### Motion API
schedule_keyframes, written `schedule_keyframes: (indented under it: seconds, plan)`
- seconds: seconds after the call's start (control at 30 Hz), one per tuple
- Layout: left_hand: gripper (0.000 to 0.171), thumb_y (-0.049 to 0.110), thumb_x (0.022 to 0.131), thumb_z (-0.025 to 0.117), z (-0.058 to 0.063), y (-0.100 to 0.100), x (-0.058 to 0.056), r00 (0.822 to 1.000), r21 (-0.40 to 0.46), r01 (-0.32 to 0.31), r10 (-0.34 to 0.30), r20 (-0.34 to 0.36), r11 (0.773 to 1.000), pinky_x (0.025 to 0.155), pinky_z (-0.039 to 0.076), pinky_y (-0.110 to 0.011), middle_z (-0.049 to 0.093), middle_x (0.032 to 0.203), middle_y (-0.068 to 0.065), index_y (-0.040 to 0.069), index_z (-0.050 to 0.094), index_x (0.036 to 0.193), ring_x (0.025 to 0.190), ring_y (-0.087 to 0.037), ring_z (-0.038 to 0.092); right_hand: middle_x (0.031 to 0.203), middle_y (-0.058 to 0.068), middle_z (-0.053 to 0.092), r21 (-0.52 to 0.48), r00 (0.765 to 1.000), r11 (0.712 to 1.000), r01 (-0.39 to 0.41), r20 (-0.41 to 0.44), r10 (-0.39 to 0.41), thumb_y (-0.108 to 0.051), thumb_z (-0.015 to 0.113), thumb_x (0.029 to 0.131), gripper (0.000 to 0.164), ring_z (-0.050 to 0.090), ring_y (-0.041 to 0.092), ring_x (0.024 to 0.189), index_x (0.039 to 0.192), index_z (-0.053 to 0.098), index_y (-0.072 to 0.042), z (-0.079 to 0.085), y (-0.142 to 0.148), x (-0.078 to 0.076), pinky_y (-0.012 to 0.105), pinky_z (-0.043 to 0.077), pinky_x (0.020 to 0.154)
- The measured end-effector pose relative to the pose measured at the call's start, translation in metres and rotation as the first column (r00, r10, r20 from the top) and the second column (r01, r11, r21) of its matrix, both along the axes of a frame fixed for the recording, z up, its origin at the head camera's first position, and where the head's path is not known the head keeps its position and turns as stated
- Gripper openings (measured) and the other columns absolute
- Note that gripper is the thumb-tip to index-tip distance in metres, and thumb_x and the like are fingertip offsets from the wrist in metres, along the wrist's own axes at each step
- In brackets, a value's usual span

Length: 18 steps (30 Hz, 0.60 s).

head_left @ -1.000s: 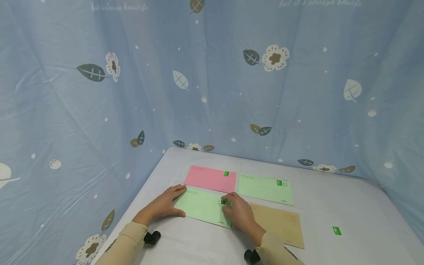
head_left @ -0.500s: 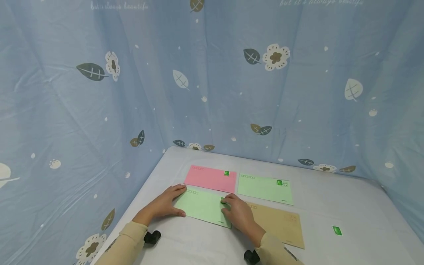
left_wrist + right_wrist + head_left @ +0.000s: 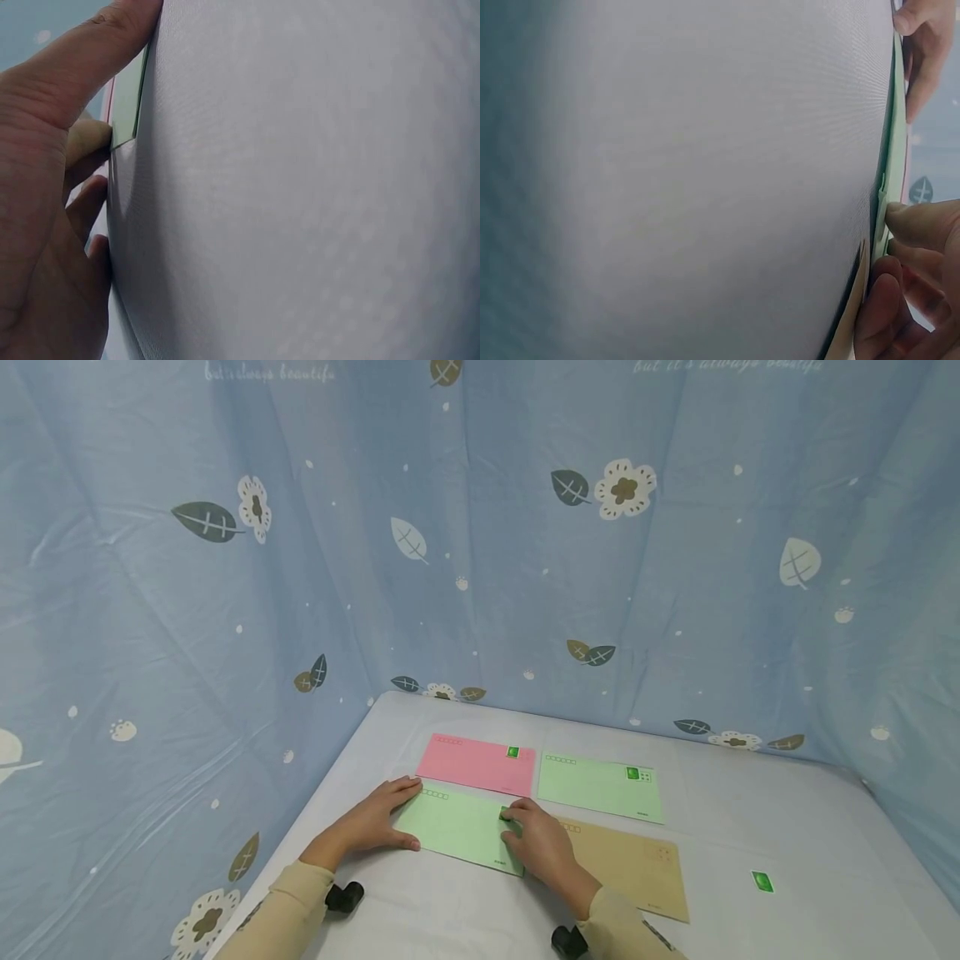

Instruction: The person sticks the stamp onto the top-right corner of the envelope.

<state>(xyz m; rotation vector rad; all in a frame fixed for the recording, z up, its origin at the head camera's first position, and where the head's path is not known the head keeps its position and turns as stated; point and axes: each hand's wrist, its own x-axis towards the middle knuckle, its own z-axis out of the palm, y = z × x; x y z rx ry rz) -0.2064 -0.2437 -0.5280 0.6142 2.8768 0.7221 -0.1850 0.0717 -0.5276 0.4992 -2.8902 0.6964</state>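
In the head view, a light green envelope (image 3: 457, 827) lies between the two hands. My left hand (image 3: 377, 818) rests at its left end, thumb and fingers spread along the edge. At the upper right corner, my right hand (image 3: 542, 842) presses its fingertips on a green stamp (image 3: 503, 812), which they partly cover. The thumb touches the envelope lower down, apart from the index finger. In the right wrist view, the right hand (image 3: 919, 277) has its thumb on the green envelope (image 3: 890, 172), with the other fingers bent beneath. The left wrist view shows the left hand (image 3: 56, 165) at the envelope's end.
Behind lie a pink envelope (image 3: 475, 767) and another green envelope (image 3: 596, 789), each bearing a green stamp. A tan envelope (image 3: 630, 872) is partly under the right hand's outline. A loose stamp (image 3: 762, 882) lies on the white table (image 3: 810, 827). Blue curtains (image 3: 510, 543) surround it.
The right fingertips have shifted slightly over the stamp corner, covering the printed marks beside it that showed a second ago. The left hand has stayed still.
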Motion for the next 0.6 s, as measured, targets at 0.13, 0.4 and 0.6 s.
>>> schedule_keyframes:
  seconds: [0.13,0.4,0.6]
  plan:
    - [0.108,0.068,0.058,0.071,0.0008,-0.0002,0.0001,1.0,0.003,0.001,-0.001,0.001,1.0,0.107,0.031,-0.047,0.029,0.149,0.002,0.019,0.033,0.146,0.137,-0.025,0.024,0.111,-0.006,0.059,0.0,1.0,1.0,0.0,-0.006,0.0,-0.027,0.074,0.078,0.028,0.062,0.013,0.092,0.104,0.071,-0.018,-0.0009,-0.0001,0.0,0.028,0.051,0.066]
    - [0.108,0.07,0.057,0.07,-0.0002,-0.0007,0.0003,1.0,-0.004,0.002,-0.002,-0.007,1.0,0.107,0.031,-0.047,0.03,0.149,0.002,0.019,0.034,0.145,0.137,-0.025,0.024,0.111,-0.007,0.058,-0.002,1.0,1.0,0.002,0.005,-0.002,-0.027,0.074,0.078,0.029,0.061,0.012,0.091,0.105,0.071,-0.018,0.0003,-0.0006,0.0004,0.028,0.051,0.066]
    - [0.108,0.069,0.057,0.071,-0.0007,-0.0008,0.0005,1.0,0.005,0.002,-0.002,-0.003,1.0,0.107,0.031,-0.046,0.03,0.148,0.003,0.02,0.034,0.145,0.137,-0.025,0.024,0.113,-0.007,0.058,-0.003,1.0,1.0,0.003,0.007,-0.002,-0.028,0.073,0.078,0.03,0.061,0.013,0.095,0.106,0.071,-0.018,0.0012,-0.0008,0.0003,0.03,0.051,0.069]
